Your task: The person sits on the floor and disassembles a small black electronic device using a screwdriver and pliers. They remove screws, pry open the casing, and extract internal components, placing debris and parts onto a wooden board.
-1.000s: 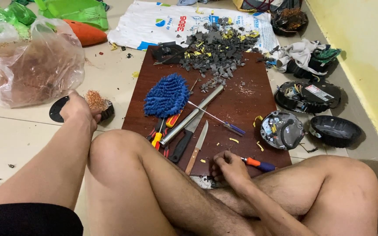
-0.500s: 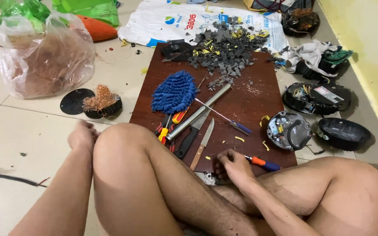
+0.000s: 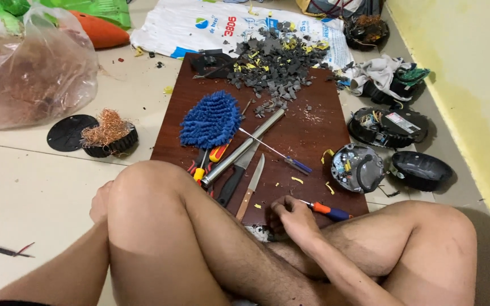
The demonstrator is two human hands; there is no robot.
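I sit cross-legged on the floor with a dark red-brown board (image 3: 313, 141) in front of me. My right hand (image 3: 291, 217) rests at the board's near edge, fingers curled beside an orange-and-blue screwdriver (image 3: 327, 211); whether it grips anything is hidden. My left hand (image 3: 100, 202) lies against my raised left knee, fingers loosely bent, holding nothing. On the board lie a blue mop head (image 3: 211, 120), a grey metal tube (image 3: 244, 146), two knives (image 3: 252, 186), a thin blue-handled screwdriver (image 3: 279, 152) and a red-and-yellow-handled tool (image 3: 208, 161).
A pile of grey and yellow broken bits (image 3: 276, 65) covers the board's far end. Left of it stand a black part filled with copper wire (image 3: 109, 135), a black disc (image 3: 69, 132) and a clear bag of copper (image 3: 29, 73). Opened round black casings (image 3: 359, 167) (image 3: 422, 169) lie at the right.
My left hand has drawn back from the copper-filled part to my left knee. The view has tilted slightly. My right hand stays by the orange screwdriver.
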